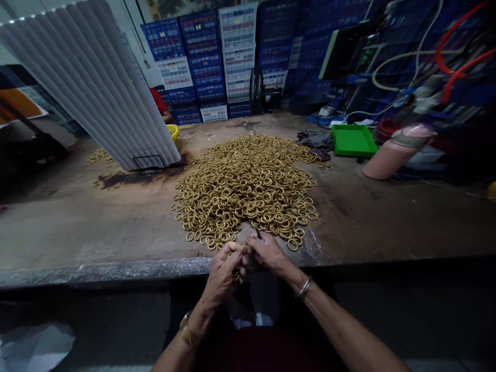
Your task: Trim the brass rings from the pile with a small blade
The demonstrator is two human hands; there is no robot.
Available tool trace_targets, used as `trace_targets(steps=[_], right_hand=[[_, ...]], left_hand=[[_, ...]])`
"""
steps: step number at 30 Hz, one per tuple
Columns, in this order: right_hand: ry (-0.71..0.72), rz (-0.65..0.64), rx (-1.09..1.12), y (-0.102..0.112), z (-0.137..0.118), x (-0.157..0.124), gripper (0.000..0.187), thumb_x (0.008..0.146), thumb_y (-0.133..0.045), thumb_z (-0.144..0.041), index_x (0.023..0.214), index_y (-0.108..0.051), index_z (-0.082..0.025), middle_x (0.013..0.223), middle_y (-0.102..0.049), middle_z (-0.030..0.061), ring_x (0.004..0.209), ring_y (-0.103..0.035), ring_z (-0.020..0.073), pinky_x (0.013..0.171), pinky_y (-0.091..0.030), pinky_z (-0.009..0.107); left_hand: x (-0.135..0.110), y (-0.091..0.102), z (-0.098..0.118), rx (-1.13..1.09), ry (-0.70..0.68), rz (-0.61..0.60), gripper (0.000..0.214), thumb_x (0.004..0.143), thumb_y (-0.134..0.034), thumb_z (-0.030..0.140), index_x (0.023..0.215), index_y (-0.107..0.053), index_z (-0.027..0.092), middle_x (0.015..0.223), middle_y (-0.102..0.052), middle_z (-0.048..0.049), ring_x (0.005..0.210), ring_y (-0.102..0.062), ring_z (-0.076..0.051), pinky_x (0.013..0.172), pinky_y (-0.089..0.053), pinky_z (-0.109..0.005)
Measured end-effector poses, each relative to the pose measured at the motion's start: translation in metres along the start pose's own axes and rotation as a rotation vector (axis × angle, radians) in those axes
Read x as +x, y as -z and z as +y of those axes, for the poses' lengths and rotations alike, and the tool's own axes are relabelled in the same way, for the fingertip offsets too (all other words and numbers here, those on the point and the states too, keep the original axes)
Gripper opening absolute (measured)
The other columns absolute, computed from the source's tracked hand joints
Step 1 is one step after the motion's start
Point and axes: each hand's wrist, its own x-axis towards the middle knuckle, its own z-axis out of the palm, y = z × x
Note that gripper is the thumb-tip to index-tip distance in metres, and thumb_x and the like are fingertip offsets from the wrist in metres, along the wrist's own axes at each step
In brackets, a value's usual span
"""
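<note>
A broad heap of brass-coloured rings lies on the worktable, its near edge just beyond my hands. My left hand is closed around a few of these rings, with one ring standing up at its fingertips. Close beside it on the right, my right hand is closed on a small dark-handled tool; its working end is hidden by the fingers. The right fingertips meet the held ring or come very near it. Both hands are over the table's front edge.
A corrugated white panel stands at the left. Beyond it are a yellow basin and a person's red sleeve. At the right are a green tray and a pink bottle. Stacked crates line the back.
</note>
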Motion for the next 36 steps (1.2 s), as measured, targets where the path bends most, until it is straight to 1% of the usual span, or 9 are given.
trace_targets(steps=[5, 12, 18, 21, 23, 26, 29, 33, 36], right_hand=[[-0.034, -0.221, 0.312, -0.007, -0.004, -0.011, 0.031, 0.077, -0.045, -0.044, 0.064, -0.050, -0.016, 0.054, -0.053, -0.0024, 0.039, -0.037, 0.0039, 0.036, -0.024, 0.016], [-0.048, -0.077, 0.284, -0.010, 0.004, -0.005, 0.019, 0.069, -0.054, -0.034, 0.067, -0.048, -0.017, 0.049, -0.047, -0.0064, 0.035, -0.031, 0.0023, 0.033, -0.022, 0.015], [-0.066, -0.171, 0.286, -0.011, 0.002, -0.008, 0.027, 0.070, -0.054, -0.039, 0.081, -0.054, -0.015, 0.055, -0.049, -0.0047, 0.038, -0.035, 0.0034, 0.034, -0.025, 0.015], [-0.057, -0.126, 0.197, -0.011, 0.005, -0.006, 0.021, 0.072, -0.051, -0.036, 0.078, -0.053, -0.015, 0.051, -0.046, -0.0062, 0.037, -0.032, 0.0037, 0.034, -0.025, 0.016], [0.019, -0.045, 0.085, -0.011, 0.007, -0.005, 0.015, 0.073, -0.050, -0.031, 0.076, -0.052, -0.017, 0.053, -0.047, -0.0057, 0.040, -0.037, 0.0053, 0.038, -0.030, 0.017], [0.265, 0.069, -0.138, -0.008, 0.007, -0.005, 0.007, 0.073, -0.048, -0.022, 0.075, -0.054, -0.018, 0.064, -0.054, -0.0024, 0.056, -0.048, 0.0087, 0.054, -0.039, 0.020], [0.440, 0.099, -0.297, -0.006, 0.004, -0.010, 0.010, 0.076, -0.046, -0.020, 0.080, -0.055, -0.019, 0.070, -0.057, -0.0006, 0.062, -0.052, 0.0103, 0.060, -0.039, 0.021], [0.519, 0.096, -0.374, -0.007, 0.002, -0.014, 0.012, 0.076, -0.048, -0.020, 0.085, -0.056, -0.019, 0.070, -0.058, 0.0001, 0.061, -0.052, 0.0112, 0.060, -0.039, 0.022], [0.433, 0.117, -0.278, -0.010, 0.004, -0.012, 0.011, 0.078, -0.047, -0.022, 0.084, -0.056, -0.019, 0.071, -0.058, -0.0003, 0.064, -0.053, 0.0109, 0.061, -0.040, 0.021]], left_hand=[[0.002, 0.001, -0.003, -0.051, 0.008, -0.010, 0.029, 0.070, -0.060, 0.042, 0.075, -0.046, 0.018, 0.059, -0.052, 0.0049, 0.041, -0.042, -0.003, 0.039, -0.029, -0.014], [0.006, 0.007, -0.014, -0.150, 0.008, 0.059, 0.028, 0.072, -0.058, 0.042, 0.074, -0.048, 0.016, 0.061, -0.052, 0.0033, 0.043, -0.043, -0.004, 0.038, -0.029, -0.015], [0.006, 0.008, -0.015, -0.204, 0.014, 0.055, 0.024, 0.072, -0.061, 0.035, 0.072, -0.046, 0.016, 0.061, -0.054, 0.0029, 0.044, -0.043, -0.004, 0.038, -0.029, -0.015], [0.006, 0.008, -0.013, -0.200, 0.018, 0.063, 0.024, 0.070, -0.062, 0.034, 0.071, -0.046, 0.016, 0.060, -0.054, 0.0031, 0.044, -0.044, -0.004, 0.038, -0.029, -0.015], [0.006, 0.008, -0.013, -0.199, 0.030, 0.087, 0.024, 0.068, -0.063, 0.033, 0.072, -0.046, 0.017, 0.059, -0.054, 0.0034, 0.043, -0.044, -0.005, 0.038, -0.029, -0.015], [0.005, 0.009, -0.014, -0.198, 0.050, 0.127, 0.027, 0.066, -0.065, 0.034, 0.078, -0.047, 0.018, 0.060, -0.055, 0.0038, 0.043, -0.045, -0.005, 0.037, -0.029, -0.015], [0.004, 0.009, -0.017, -0.165, 0.036, 0.121, 0.028, 0.067, -0.064, 0.038, 0.079, -0.048, 0.018, 0.062, -0.055, 0.0035, 0.043, -0.045, -0.005, 0.037, -0.030, -0.015], [0.002, 0.009, -0.020, -0.100, 0.008, 0.081, 0.026, 0.071, -0.061, 0.039, 0.073, -0.048, 0.016, 0.063, -0.053, 0.0033, 0.043, -0.043, -0.004, 0.037, -0.029, -0.015], [0.002, 0.009, -0.020, -0.113, -0.001, 0.114, 0.023, 0.071, -0.062, 0.034, 0.072, -0.048, 0.016, 0.061, -0.052, 0.0037, 0.043, -0.042, -0.003, 0.037, -0.028, -0.014]])
